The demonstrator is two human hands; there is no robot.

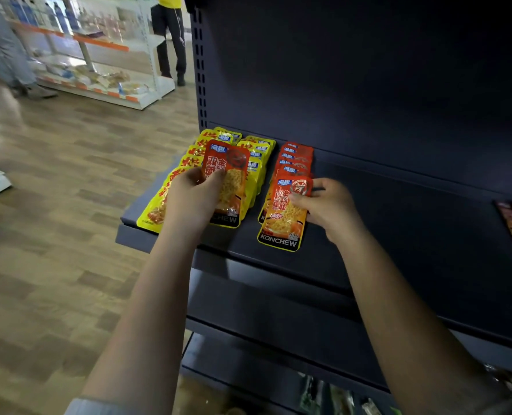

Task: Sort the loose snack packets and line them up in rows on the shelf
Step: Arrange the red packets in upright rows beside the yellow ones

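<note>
Head view: both hands' fingers pinch orange packets [225,178] over shelf [353,235] rows.

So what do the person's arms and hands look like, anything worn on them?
Both forearms are bare, and no gloves, rings or watch show on the left hand or the right hand. At the bottom edge, a light grey-blue sleeve cuff sits pushed up the left arm. The right arm's upper end is too dark to tell.

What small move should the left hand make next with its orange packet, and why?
Probably carry it right onto the orange row. The left hand holds an orange packet above the yellow rows, where it does not match; the right hand is setting the front orange packet in that row.
</note>
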